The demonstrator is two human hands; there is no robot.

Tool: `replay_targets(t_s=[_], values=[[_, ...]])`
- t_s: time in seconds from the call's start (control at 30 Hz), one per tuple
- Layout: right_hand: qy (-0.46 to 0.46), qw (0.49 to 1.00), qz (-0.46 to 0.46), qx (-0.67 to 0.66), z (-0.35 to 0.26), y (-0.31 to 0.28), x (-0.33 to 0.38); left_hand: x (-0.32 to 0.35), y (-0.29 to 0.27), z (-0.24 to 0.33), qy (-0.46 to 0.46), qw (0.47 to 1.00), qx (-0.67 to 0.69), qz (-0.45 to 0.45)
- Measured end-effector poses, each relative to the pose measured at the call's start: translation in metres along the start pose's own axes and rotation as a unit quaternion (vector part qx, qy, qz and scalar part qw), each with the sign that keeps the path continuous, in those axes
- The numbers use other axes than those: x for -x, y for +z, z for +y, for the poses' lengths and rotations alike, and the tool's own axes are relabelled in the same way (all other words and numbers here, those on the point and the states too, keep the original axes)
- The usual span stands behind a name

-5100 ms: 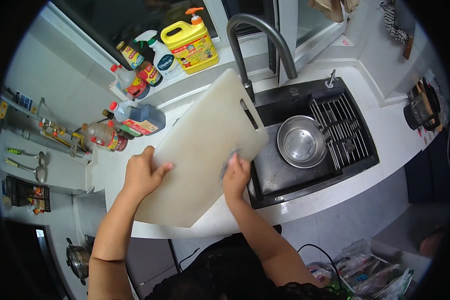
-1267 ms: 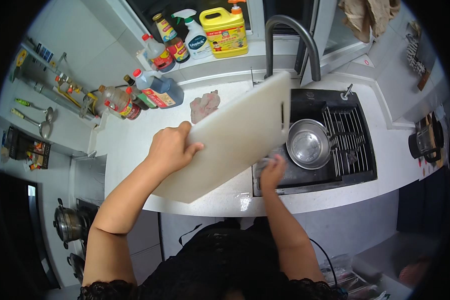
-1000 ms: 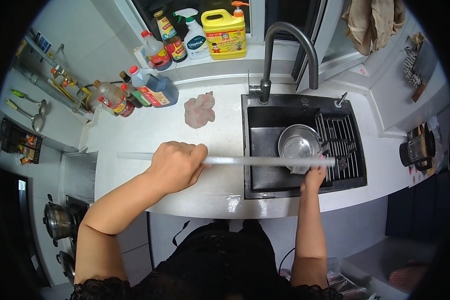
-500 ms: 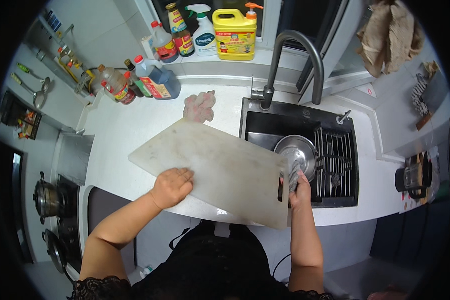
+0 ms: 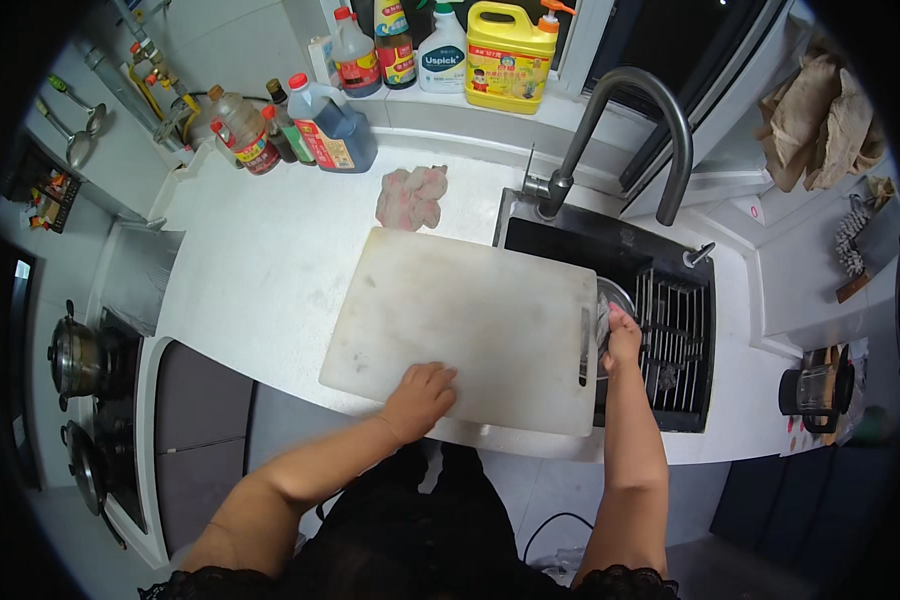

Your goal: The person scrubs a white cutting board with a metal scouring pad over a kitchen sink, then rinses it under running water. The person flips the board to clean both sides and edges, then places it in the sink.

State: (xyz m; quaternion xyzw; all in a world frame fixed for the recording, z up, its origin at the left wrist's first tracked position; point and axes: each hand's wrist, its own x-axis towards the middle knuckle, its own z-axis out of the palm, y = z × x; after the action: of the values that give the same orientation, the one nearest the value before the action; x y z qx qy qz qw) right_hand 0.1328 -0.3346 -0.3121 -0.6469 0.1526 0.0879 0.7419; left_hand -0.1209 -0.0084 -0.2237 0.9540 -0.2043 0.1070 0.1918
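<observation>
Fingers closed on a thin grey cloth (image 5: 602,318), a person's right hand (image 5: 623,338) works just to the right of a white cutting board (image 5: 460,310), beside its handle slot. Left of that grip, the board spans the pale countertop (image 5: 250,270) and overlaps the left part of a black sink (image 5: 575,242). The left hand (image 5: 422,400) rests its fingers on the board's near edge; whether its thumb clamps underneath cannot be told. Below the right hand, a steel bowl (image 5: 619,293) shows partly; to its right stands a wire rack (image 5: 673,300). Farther off rises a grey faucet (image 5: 676,150), and beyond the board lies a pinkish rag (image 5: 412,198).
</observation>
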Motion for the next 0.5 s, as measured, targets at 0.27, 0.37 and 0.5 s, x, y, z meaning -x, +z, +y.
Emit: replay_targets(t_s=[0.27, 0.37, 0.5], values=[[-0.341, 0.863, 0.038, 0.372, -0.022, 0.085, 0.056, -0.017, 0.034, 0.002, -0.009, 0.998, -0.034, 0.053], [-0.305, 0.884, -0.062, 0.349, -0.009, 0.140, 0.094, -0.011, 0.038, -0.003, -0.005, 0.997, -0.021, 0.072], [-0.375, 0.807, -0.126, 0.439, 0.018, 0.164, 0.109, -0.007, 0.039, -0.007, -0.006, 0.998, -0.011, 0.060]])
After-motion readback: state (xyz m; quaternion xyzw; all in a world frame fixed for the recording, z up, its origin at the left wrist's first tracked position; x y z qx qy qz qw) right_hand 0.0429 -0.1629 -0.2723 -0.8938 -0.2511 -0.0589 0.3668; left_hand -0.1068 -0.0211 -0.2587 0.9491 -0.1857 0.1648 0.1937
